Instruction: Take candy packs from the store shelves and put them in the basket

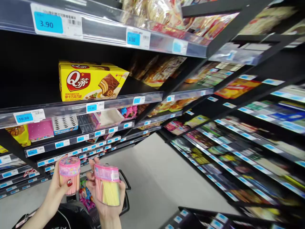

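My left hand (56, 181) is wrapped round a clear jar of pink sticks (72, 183) with a pink printed lid, its thumb across the front. Close beside it, my right hand (105, 211) grips a second clear jar, of yellow and pink sticks (111, 190), whose pink lid band carries a white label. Both jars are held up in front of my body, slightly apart and roughly upright. Below and between them, a dark basket (127, 203) shows in part, with colourful wrapped packets (86, 197) in it.
Ahead on the left, black shelves carry a yellow snack box (92, 81), small open cartons (64, 124) and price tags (95, 107). Another stocked shelf unit (228, 149) runs along the right. Grey floor (152, 178) lies between, with a low rack (190, 219) at the bottom right.
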Action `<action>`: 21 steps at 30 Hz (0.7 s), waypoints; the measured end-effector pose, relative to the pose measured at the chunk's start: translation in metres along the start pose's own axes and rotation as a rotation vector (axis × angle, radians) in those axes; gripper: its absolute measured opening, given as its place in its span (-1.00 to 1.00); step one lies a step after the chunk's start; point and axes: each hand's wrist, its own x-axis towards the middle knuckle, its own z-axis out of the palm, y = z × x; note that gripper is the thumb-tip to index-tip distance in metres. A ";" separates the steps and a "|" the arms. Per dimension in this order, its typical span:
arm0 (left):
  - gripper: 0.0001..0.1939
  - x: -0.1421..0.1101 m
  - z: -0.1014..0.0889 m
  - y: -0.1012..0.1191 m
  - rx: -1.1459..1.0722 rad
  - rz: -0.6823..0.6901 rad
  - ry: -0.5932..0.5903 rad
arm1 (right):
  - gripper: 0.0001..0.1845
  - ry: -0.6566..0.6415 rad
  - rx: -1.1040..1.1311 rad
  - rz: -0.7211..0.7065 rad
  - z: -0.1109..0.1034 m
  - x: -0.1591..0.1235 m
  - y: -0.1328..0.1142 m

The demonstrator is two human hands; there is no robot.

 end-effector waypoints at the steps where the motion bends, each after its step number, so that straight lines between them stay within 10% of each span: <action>1: -0.13 0.000 0.000 0.000 0.000 -0.002 -0.007 | -0.27 0.013 0.019 0.016 0.000 -0.001 0.002; 9: -0.16 0.004 -0.008 -0.003 0.002 0.009 -0.014 | -0.28 0.084 -0.048 0.041 -0.014 -0.001 0.011; 18: -0.15 0.003 -0.013 -0.001 -0.035 -0.003 -0.037 | -0.42 -0.404 0.220 0.077 -0.029 0.001 0.025; 21: -0.17 0.002 -0.014 -0.001 -0.026 -0.023 -0.047 | -0.41 -0.335 0.202 0.082 -0.025 -0.003 0.027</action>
